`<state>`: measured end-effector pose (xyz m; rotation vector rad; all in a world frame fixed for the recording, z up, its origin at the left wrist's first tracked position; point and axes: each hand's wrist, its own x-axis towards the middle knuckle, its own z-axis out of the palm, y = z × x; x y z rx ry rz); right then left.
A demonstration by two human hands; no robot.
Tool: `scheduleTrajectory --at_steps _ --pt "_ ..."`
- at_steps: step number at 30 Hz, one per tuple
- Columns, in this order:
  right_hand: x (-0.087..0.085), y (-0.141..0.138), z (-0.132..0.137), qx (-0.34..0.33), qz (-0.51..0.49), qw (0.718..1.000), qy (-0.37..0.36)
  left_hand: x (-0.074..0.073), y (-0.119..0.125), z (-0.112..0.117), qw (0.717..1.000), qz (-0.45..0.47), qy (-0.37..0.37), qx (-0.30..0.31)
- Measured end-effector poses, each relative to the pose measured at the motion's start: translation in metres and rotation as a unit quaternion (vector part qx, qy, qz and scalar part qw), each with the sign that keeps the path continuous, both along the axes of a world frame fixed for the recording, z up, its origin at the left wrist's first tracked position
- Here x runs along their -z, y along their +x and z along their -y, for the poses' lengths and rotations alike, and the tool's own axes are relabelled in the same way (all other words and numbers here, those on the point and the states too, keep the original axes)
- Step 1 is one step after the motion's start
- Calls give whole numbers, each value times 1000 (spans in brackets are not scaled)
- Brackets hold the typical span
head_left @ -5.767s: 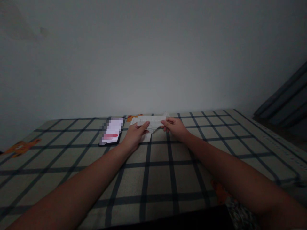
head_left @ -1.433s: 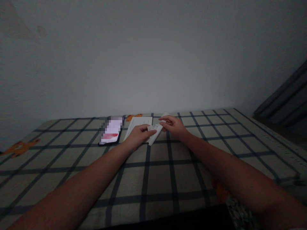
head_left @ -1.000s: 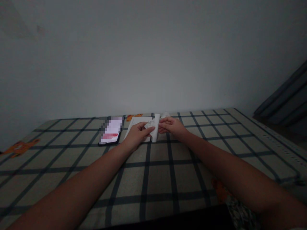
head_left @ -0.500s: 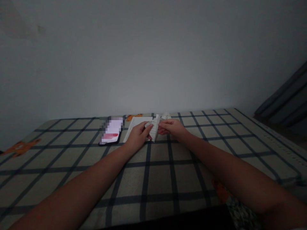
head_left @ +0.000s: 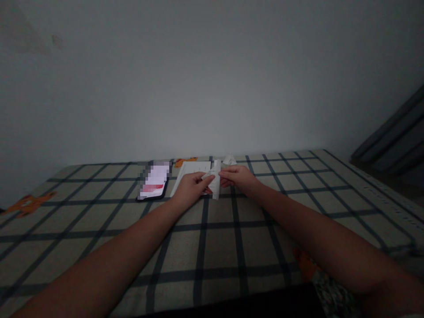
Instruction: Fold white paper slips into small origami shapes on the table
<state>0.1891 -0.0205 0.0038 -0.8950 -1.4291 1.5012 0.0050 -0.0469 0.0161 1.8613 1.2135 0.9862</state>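
Note:
Between my two hands is a folded piece of white paper (head_left: 216, 187), standing up as a narrow strip. My left hand (head_left: 192, 187) pinches it from the left, thumb on the near face. From the right, the fingertips of my right hand (head_left: 237, 176) press together on its upper edge. Behind my left hand lies a white notebook or sheet stack (head_left: 190, 167), partly covered by the hand. A crumpled white paper (head_left: 229, 159) shows just behind my right hand.
A phone (head_left: 155, 180) with a lit, blurred screen lies left of the notebook. Under everything spreads a checked cloth (head_left: 179, 260) with orange figures. A pale wall (head_left: 212, 79) rises behind, and dark folded fabric (head_left: 394, 128) hangs at the right.
The folded paper has turned more upright and sits slightly lower. My left hand has shifted a little right and down, its thumb further over the paper. My right hand has hardly moved.

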Motion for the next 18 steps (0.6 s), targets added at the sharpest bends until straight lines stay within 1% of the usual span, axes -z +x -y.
scheduleTrajectory --at_steps 3,7,11,13,16,18 --pt "-1 0 1 6 -3 1000 -1 0 0 0 1000 -12 5 -10" --pt "-2 -1 2 7 -2 1000 -1 1 0 1 1000 -22 18 -9" --pt "-1 -1 1 17 5 1000 4 1 0 2 997 -65 41 -3" --pt "0 -1 1 19 12 1000 9 0 -1 2 994 -92 63 -6" --pt "0 -1 1 9 16 1000 15 -2 -1 2 985 -129 115 -14" --pt "-1 -2 1 4 12 1000 18 -4 -1 2 979 -141 144 -10"
